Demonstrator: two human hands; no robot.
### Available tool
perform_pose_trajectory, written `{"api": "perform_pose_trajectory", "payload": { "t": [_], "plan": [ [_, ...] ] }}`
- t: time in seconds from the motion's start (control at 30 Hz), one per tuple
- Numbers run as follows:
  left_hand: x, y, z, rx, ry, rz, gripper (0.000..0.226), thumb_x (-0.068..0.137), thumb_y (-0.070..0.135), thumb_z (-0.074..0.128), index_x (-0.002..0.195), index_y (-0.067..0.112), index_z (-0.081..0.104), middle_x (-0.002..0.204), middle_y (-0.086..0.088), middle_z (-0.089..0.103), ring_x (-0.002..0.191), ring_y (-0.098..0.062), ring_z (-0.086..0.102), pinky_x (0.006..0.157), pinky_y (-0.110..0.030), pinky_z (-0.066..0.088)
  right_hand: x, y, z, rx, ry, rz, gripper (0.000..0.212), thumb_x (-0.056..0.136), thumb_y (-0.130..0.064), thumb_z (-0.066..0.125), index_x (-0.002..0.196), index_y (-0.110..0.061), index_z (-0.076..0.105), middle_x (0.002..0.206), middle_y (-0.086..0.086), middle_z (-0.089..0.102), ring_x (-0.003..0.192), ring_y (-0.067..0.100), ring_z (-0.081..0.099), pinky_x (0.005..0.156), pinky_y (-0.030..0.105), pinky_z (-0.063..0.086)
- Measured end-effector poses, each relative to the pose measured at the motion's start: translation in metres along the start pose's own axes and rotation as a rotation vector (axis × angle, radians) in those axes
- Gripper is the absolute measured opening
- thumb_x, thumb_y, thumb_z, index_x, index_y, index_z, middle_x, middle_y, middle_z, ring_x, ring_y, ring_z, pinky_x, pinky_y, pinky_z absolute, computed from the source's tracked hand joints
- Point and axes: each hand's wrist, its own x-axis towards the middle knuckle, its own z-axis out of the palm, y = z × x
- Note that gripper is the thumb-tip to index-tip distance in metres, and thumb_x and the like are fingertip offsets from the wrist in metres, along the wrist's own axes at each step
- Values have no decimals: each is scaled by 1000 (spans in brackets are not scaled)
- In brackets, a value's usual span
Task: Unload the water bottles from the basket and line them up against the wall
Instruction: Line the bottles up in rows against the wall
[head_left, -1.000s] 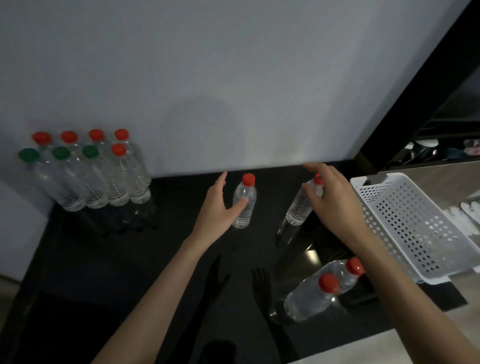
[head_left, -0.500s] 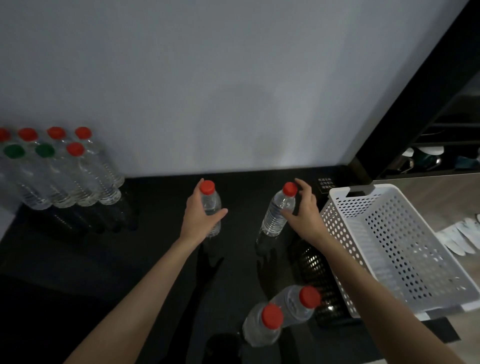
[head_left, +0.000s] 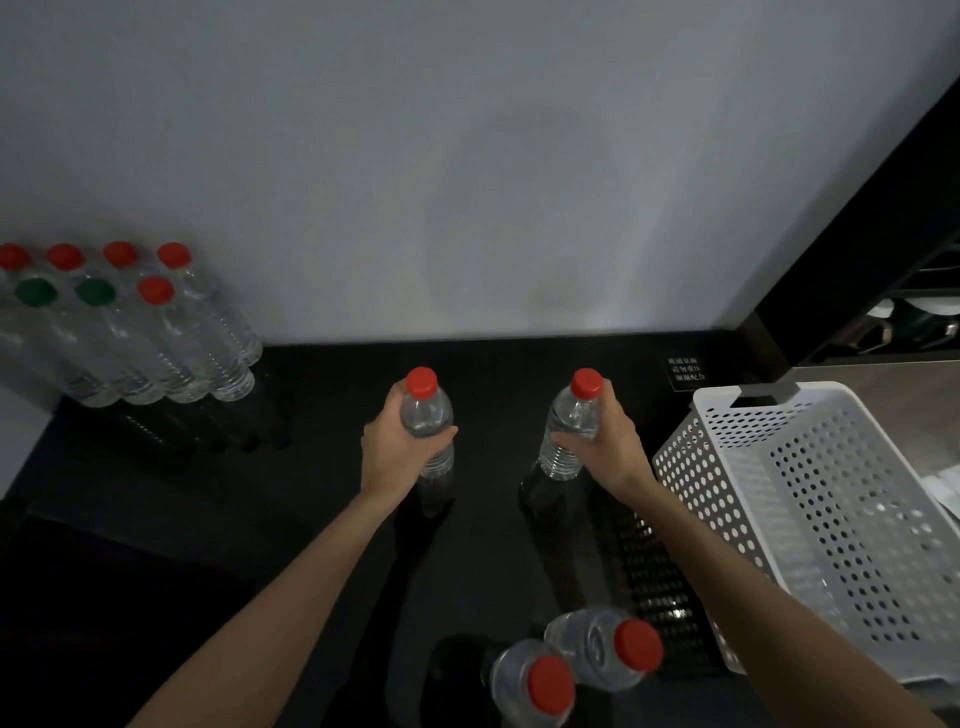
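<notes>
My left hand (head_left: 396, 451) grips a clear red-capped water bottle (head_left: 429, 410) standing upright on the black counter (head_left: 208, 519). My right hand (head_left: 608, 447) grips a second red-capped bottle (head_left: 571, 421), also upright, a short way to the right. Both bottles stand apart from the white wall (head_left: 467, 182). Two more red-capped bottles (head_left: 602, 652) (head_left: 535, 680) stand together near the front edge. The white perforated basket (head_left: 789, 499) sits at the right, tilted, with no bottles visible inside. Several bottles with red and green caps (head_left: 156, 332) are lined up against the wall at the far left.
A dark vertical panel (head_left: 852, 218) rises at the right behind the basket, with shelves and dishes (head_left: 914, 322) beyond it. A small label with white text (head_left: 685, 373) lies on the counter near the wall. The counter's left edge (head_left: 31, 457) drops off below the bottle group.
Both hands have closed round the two upright bottles, which they were only reaching for one second ago. The view has moved closer and shifted right.
</notes>
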Motion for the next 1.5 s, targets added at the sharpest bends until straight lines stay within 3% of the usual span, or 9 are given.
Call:
{"api": "perform_pose_trajectory", "payload": {
  "t": [0.13,0.3,0.43,0.8,0.9,1.07,1.23,1.37,1.5],
  "plan": [
    [-5,0,-11,-20,26,23,61,67,21,87,118,29,55,106,13,66,103,-3,62,92,-27,52,-3,-18,8,3,-56,-53,58,76,-23,78,116,-40,39,112,-2,60,103,20,62,91,51,53],
    [-7,4,-37,15,57,69,65,63,26,89,118,33,55,100,21,63,95,5,60,83,-11,44,-4,-54,21,27,-133,-162,63,75,-19,79,117,-40,37,110,-5,63,102,16,63,91,45,54],
    [-7,8,-73,17,88,91,63,61,29,90,114,33,57,97,20,66,92,7,61,83,-16,48,0,-92,39,54,-204,-207,63,74,-19,78,119,-37,38,109,-8,63,100,12,64,90,43,55],
    [15,-36,-195,38,140,106,61,59,35,90,112,31,60,99,16,69,94,-1,66,86,-29,55,18,-182,128,4,-287,-238,77,73,-21,78,131,-40,31,116,-3,60,107,21,62,93,47,53],
    [26,-53,-227,45,111,102,62,60,29,91,113,30,59,99,17,68,95,-2,66,87,-26,53,23,-204,160,18,-280,-211,71,75,-19,78,125,-40,33,113,-3,60,106,22,62,93,43,53],
    [47,-81,-269,72,89,65,60,60,27,91,111,29,60,92,23,64,88,3,62,83,-18,49,37,-231,214,43,-268,-184,64,75,-19,78,118,-38,36,114,-1,61,106,22,62,93,50,53],
    [67,-105,-289,84,73,56,65,59,26,92,116,24,61,98,17,65,94,-4,62,85,-22,49,56,-247,258,67,-220,-155,67,72,-24,78,117,-46,32,116,0,61,107,24,62,93,53,52],
    [82,-120,-298,64,26,61,63,59,25,92,114,25,60,94,23,64,88,8,60,78,-3,43,76,-256,284,88,-192,-129,66,74,-20,78,117,-44,33,115,-1,61,106,23,62,92,51,53],
    [92,-132,-303,35,-24,41,56,60,22,91,107,28,59,91,20,66,87,18,59,74,-2,44,100,-258,301,102,-167,-94,68,76,-17,79,125,-32,35,118,3,59,108,24,61,91,50,54]
  ]
}}
